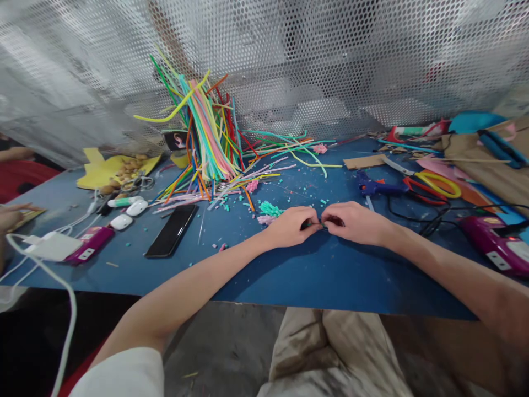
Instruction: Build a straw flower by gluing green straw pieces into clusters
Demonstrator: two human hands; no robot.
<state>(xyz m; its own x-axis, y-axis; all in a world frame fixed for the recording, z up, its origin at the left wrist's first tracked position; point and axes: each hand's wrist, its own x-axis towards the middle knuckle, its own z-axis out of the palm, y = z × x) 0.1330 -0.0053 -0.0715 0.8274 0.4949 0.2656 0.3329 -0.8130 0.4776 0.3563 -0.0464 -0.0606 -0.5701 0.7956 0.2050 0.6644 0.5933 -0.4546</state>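
My left hand (294, 226) and my right hand (355, 221) meet over the blue table (264, 275), each with thumb and fingers pinched together. Whatever lies between the fingertips is too small to make out. Beside my left hand, a teal fuzzy piece (270, 209) and a lilac one (266, 219) rest on the table. Behind them are small teal and pink bits and a pink fuzzy cluster (252, 186). A large bundle of coloured pipe cleaners (212, 132) leans against the perforated metal panel (314, 60).
A black phone (172, 231), white earbud case (121, 221) and purple power strip (90, 244) lie left. On the right are a blue glue gun (382, 186), yellow-and-red-handled scissors (438, 184), cables and another purple power strip (496, 242). Another person's hand (12, 216) shows far left.
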